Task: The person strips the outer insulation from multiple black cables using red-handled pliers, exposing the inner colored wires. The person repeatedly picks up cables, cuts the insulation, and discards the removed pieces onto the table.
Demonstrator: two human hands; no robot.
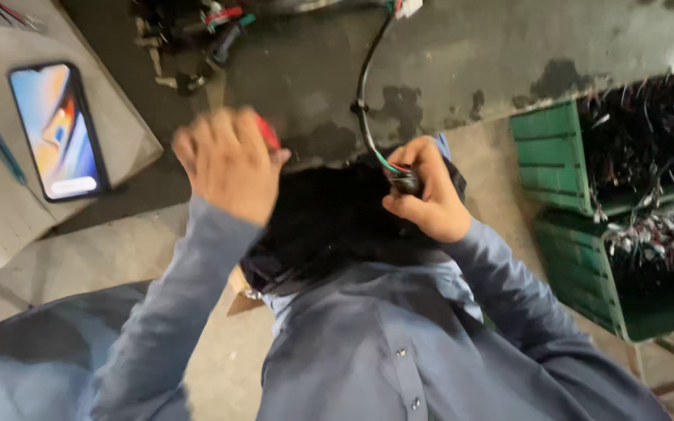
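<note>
A dark grey bench (462, 54) with worn, patchy paint runs across the top of the view. Below it lies a pale concrete floor (103, 249), dusty and scuffed. At left stands a grey slab (9, 203) with blue streaks, and a phone (58, 131) with a lit screen lies on it. At right, two green crates (563, 203) sit stacked, filled with tangled wires. The light is dim and even.

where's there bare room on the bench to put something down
Bare bench top runs right of the black cable, above the green crates. A smaller patch lies between the phone and the left hand. It is crowded at the top, around the wire parts, and by the right hand gripping the cable's end.
</note>
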